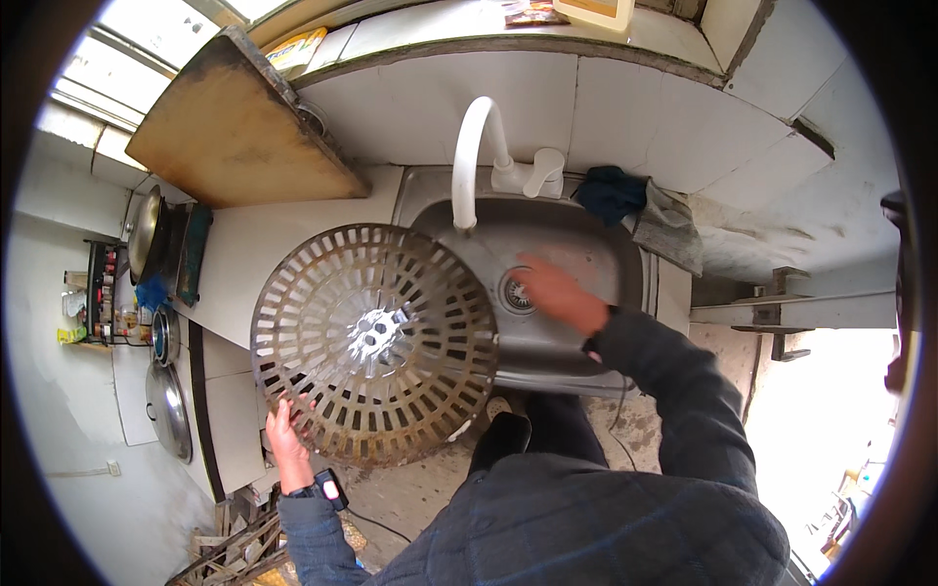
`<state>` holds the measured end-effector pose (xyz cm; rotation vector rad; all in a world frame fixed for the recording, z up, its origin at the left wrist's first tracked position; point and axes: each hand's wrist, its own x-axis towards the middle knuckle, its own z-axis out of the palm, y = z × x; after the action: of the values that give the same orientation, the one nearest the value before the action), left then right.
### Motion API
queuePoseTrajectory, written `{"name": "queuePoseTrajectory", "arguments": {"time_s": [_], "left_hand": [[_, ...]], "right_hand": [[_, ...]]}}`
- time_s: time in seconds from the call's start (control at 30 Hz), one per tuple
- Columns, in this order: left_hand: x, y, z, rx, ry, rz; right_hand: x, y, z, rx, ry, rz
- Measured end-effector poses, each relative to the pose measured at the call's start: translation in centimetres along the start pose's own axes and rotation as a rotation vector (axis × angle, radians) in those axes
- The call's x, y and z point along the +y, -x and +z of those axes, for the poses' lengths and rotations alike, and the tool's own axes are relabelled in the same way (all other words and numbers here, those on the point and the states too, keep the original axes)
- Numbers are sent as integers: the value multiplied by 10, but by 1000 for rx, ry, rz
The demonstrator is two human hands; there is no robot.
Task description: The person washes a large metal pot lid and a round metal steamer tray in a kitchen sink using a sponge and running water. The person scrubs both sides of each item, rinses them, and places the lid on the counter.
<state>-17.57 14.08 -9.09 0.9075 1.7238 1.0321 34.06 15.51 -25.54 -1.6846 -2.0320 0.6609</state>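
Note:
A large round slotted metal rack, stained brown with a shiny centre, is tilted between the counter and the sink's left side. My left hand grips its lower left rim. My right hand, blurred, is over the stainless steel sink, beside the drain strainer, with its fingers extended and nothing seen in them. Behind the sink stands a white gooseneck faucet with a lever handle. A dark blue cloth and a grey cloth lie at the sink's back right corner.
A thick wooden board leans at the back left. Farther left are a lidded wok on a stove, a pot lid and a spice rack. Split wood lies low at left. A ledge with packets runs behind.

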Motion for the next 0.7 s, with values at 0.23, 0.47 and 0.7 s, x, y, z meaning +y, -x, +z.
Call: {"name": "queuePoseTrajectory", "arguments": {"time_s": [0.23,0.47,0.7], "left_hand": [[16,7,-23,90,-125,-4],[-16,-7,1,-12,4,-35],[-67,-5,58,-128,130,-137]], "right_hand": [[-9,-63,114,-172,15,-469],[41,-26,110,-254,282,-84],[48,-7,-2,386,-261,298]]}}
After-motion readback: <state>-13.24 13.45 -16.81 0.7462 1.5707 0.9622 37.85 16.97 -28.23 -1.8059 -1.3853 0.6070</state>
